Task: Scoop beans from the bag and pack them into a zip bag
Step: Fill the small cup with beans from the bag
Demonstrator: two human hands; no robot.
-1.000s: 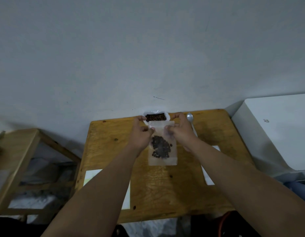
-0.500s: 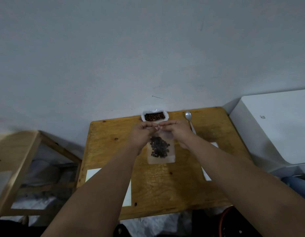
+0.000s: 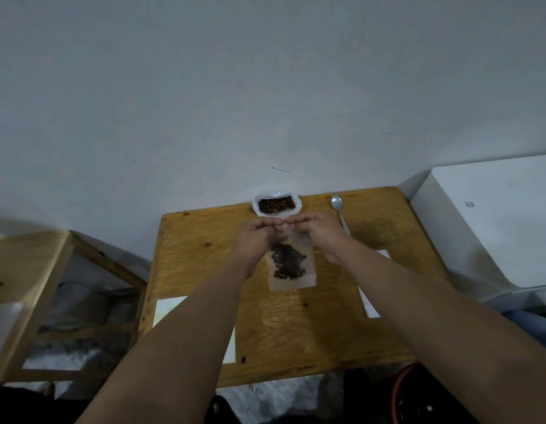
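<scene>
Above the middle of the wooden table [image 3: 204,270], the zip bag [image 3: 291,264] of dark beans [image 3: 287,261] is pinched at its top edge by left hand [image 3: 257,237] and right hand [image 3: 319,232], the seal itself hidden behind fingertips, the open bean bag [image 3: 276,205] seen beyond.

Both my hands pinched the top of the zip bag.

My left hand [image 3: 259,232] and right hand [image 3: 319,232] met fingertip to fingertip over the zip bag [image 3: 291,264] of dark beans [image 3: 288,261]; the open bean bag [image 3: 276,205] stood behind, a spoon [image 3: 339,209] beside it on the wooden table [image 3: 296,332].
</scene>
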